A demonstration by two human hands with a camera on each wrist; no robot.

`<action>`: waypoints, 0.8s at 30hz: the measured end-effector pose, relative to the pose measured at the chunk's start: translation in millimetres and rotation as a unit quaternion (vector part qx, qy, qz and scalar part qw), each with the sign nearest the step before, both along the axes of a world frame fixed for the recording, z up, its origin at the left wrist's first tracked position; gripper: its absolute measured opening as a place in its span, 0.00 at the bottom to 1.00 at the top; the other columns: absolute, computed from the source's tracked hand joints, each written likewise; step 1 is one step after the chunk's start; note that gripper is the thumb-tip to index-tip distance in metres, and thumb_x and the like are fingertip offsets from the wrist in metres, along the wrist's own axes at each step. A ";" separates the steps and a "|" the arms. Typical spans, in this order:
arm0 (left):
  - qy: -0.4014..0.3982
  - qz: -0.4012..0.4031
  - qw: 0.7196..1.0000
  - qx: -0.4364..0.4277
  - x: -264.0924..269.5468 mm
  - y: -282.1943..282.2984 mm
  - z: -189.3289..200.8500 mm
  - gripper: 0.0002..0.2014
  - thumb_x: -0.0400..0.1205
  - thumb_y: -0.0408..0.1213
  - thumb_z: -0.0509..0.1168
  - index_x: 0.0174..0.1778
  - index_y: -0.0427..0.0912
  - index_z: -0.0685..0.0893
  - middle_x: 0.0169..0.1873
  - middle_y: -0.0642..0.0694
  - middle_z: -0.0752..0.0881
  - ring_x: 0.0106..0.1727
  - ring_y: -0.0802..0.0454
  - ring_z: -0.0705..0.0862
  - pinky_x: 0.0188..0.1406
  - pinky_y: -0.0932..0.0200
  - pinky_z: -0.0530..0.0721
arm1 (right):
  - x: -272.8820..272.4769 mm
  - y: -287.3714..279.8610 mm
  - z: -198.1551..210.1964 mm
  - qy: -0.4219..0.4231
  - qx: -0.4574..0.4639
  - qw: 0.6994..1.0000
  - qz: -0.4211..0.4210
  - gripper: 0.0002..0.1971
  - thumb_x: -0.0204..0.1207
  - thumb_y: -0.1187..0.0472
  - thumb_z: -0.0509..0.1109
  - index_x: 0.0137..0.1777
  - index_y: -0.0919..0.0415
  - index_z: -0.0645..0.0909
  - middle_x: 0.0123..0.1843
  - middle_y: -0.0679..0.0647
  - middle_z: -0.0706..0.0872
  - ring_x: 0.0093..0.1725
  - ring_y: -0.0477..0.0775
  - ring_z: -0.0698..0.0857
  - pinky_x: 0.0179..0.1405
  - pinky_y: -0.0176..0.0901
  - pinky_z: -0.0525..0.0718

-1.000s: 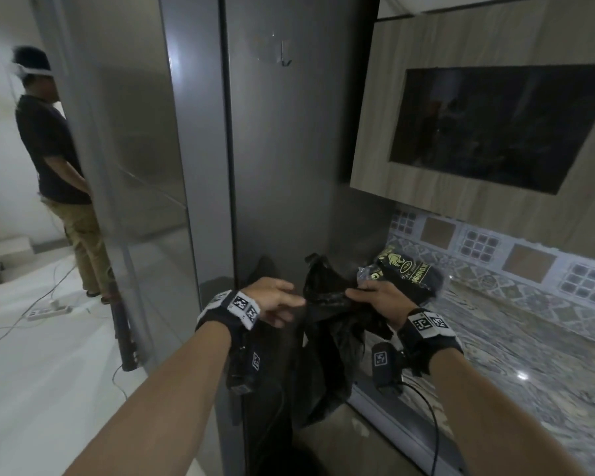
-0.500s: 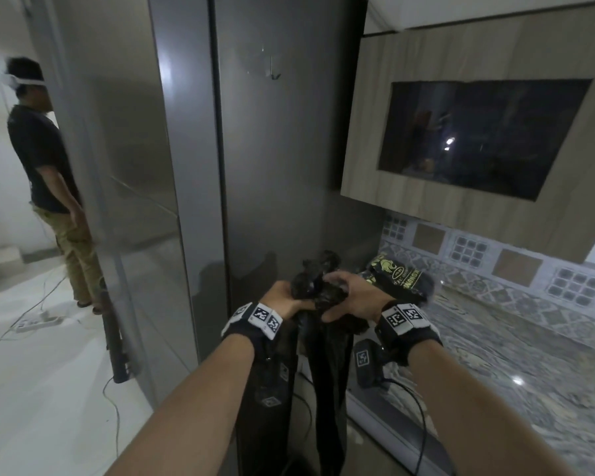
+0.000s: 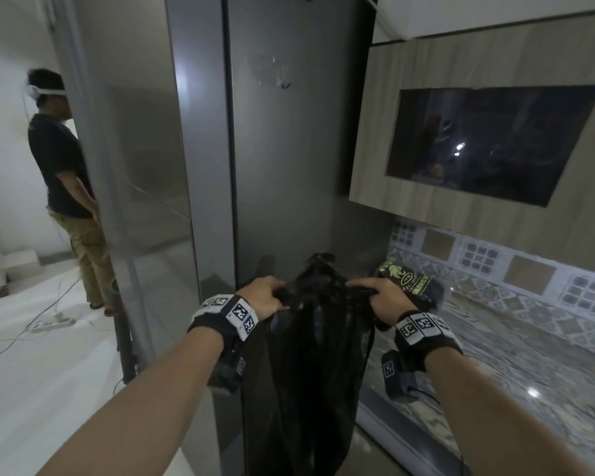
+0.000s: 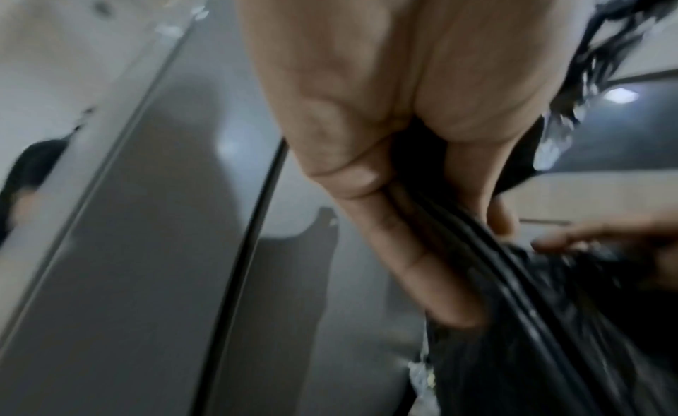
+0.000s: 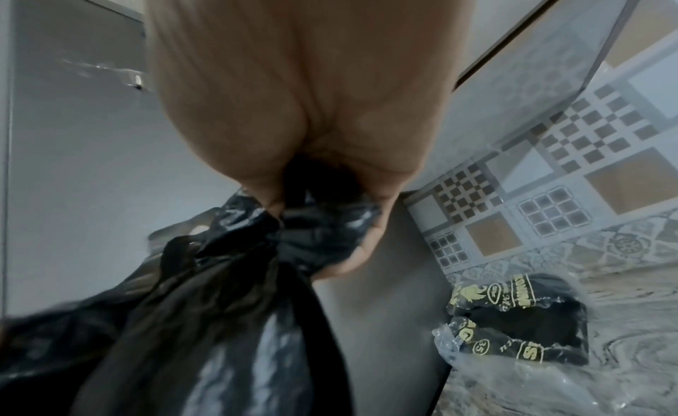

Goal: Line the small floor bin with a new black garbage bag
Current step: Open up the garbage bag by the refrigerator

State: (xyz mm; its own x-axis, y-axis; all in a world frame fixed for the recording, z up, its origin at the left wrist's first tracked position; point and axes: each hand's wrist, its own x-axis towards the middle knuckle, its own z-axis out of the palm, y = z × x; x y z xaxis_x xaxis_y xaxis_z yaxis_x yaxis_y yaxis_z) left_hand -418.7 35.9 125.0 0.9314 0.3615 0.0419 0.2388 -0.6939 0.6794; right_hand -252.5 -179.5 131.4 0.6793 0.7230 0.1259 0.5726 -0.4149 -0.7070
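Black garbage bag [image 3: 318,359] hangs in mid-air in front of the person, held up by both hands at its top edge, its body drooping down past the near edge of the desk [image 3: 516,365] toward the floor. Left hand [image 3: 261,298] grasps the left part of the bag's top, fingers curled round bunched plastic; the left wrist view shows the fingers [image 4: 403,248] wrapped over folded black film [image 4: 532,321]. Right hand [image 3: 387,298] grasps the right part of the top, fist clenched on a gathered wad; the right wrist view shows the bag [image 5: 227,321] squeezed out below the fist [image 5: 293,117]. The 2 hands are apart, with the top edge stretched between them and a crumpled tip sticking up in the middle.

Just beyond the right hand, a pack of bags [image 3: 409,281] in clear wrap with yellow print lies on the marble-patterned desk, near the far left corner; also seen at lower right of the right wrist view [image 5: 521,321]. Grey refrigerator [image 3: 282,166] stands directly behind the bag. Wood-grain wall cabinet [image 3: 488,149] with a dark glass panel hangs at upper right above a tiled backsplash [image 3: 495,262]. Far left, another person [image 3: 66,187] in a dark shirt and khaki trousers stands on a white floor [image 3: 49,355], power strip [image 3: 54,323] near their feet. The bin does not show in any view.
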 end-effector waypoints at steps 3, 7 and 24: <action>0.151 -0.018 0.979 0.136 -4.6 -5.1 11.9 0.07 0.68 0.43 0.75 0.36 0.45 0.88 0.40 0.43 0.90 0.47 0.44 0.89 0.43 0.60 0.80 | -3.3 3.1 0.2 0.015 0.013 1.000 -0.011 0.22 0.70 0.78 0.59 0.37 0.52 0.89 0.46 0.57 0.90 0.54 0.59 0.86 0.66 0.52 0.81; 0.219 -0.016 0.968 -0.122 -8.5 -3.0 21.0 0.34 0.58 0.74 0.69 0.44 0.48 0.93 0.39 0.49 0.93 0.40 0.53 0.90 0.45 0.59 0.82 | -5.1 0.5 8.3 0.029 -0.065 0.997 -0.012 0.21 0.73 0.41 0.69 0.27 0.55 0.86 0.40 0.54 0.90 0.46 0.55 0.87 0.58 0.51 0.80; 0.049 0.150 0.984 0.086 17.2 -4.2 -39.1 0.36 0.71 0.32 0.71 0.74 0.46 0.63 0.57 0.35 0.86 0.58 0.35 0.85 0.61 0.45 0.83 | -44.3 29.7 -33.4 -0.159 -0.262 0.951 0.028 0.50 0.61 0.26 0.66 0.79 0.52 0.58 0.71 0.60 0.79 0.69 0.65 0.78 0.70 0.59 0.75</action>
